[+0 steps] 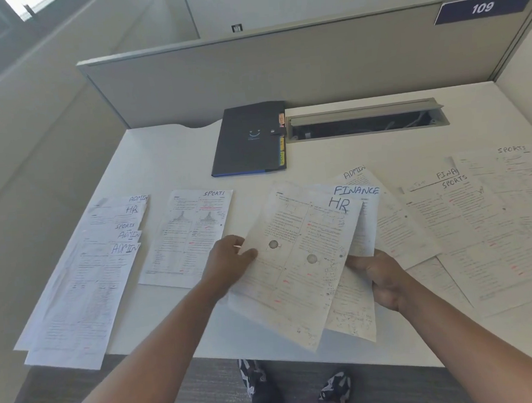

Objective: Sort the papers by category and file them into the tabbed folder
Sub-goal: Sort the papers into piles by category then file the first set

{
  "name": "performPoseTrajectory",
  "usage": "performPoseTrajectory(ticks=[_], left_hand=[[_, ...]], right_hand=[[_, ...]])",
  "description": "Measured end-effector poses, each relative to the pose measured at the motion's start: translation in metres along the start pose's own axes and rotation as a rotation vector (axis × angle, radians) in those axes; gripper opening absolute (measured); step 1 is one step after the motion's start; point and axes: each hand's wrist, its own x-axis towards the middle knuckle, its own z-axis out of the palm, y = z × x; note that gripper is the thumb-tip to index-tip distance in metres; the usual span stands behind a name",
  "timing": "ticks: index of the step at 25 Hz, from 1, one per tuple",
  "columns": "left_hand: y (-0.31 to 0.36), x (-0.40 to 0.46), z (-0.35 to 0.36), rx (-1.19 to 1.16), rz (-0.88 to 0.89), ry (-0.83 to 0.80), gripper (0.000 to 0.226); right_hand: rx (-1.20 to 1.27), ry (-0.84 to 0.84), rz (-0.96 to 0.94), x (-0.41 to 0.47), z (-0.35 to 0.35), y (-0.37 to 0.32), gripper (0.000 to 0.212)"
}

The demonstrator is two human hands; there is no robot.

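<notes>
My left hand (pixel 229 264) pinches the left edge of a sheet marked HR (pixel 296 261), lifted above the white desk (pixel 174 157). My right hand (pixel 378 277) grips the lower part of a sheet marked FINANCE (pixel 359 195) just behind it. An ADMIN sheet (pixel 393 221) lies under them. At the left lies a fanned stack labelled ADMIN, HR and SPORTS (pixel 86 281). A single SPORTS sheet (pixel 187 237) lies beside that stack. More FINANCE and SPORTS papers (pixel 490 225) spread over the right. The dark tabbed folder (pixel 248 138) lies closed at the back centre.
A grey cable slot (pixel 365 120) with a raised lid is set into the desk right of the folder. Grey partition panels (pixel 281 72) wall the desk at the back and right. My shoes (pixel 335 387) stand on the carpet below the front edge.
</notes>
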Motion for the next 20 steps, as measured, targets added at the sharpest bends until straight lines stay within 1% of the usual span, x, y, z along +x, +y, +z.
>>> performPoseTrajectory(ticks=[1,2,6,10,16,20], left_hand=[[-0.006,0.002,-0.005,0.021,0.016,0.03,0.012],[-0.011,0.002,-0.009,0.016,0.023,0.063,0.003],[-0.042,0.013,-0.042,-0.021,-0.056,0.207,0.016],[-0.081,0.027,-0.084,0.009,-0.114,0.373,0.02],[-0.107,0.052,-0.129,0.01,-0.182,0.446,0.02],[-0.118,0.079,-0.143,0.019,-0.198,0.432,0.02]], right_hand=[[-0.005,0.016,-0.008,0.001,0.001,-0.002,0.03],[-0.008,0.035,-0.014,0.002,0.002,-0.003,0.028],[-0.038,0.068,-0.047,0.007,0.011,-0.008,0.027],[-0.102,0.082,-0.082,0.013,0.022,-0.014,0.028],[-0.139,0.109,-0.102,0.017,0.039,-0.025,0.027],[-0.126,0.137,-0.114,0.018,0.053,-0.029,0.024]])
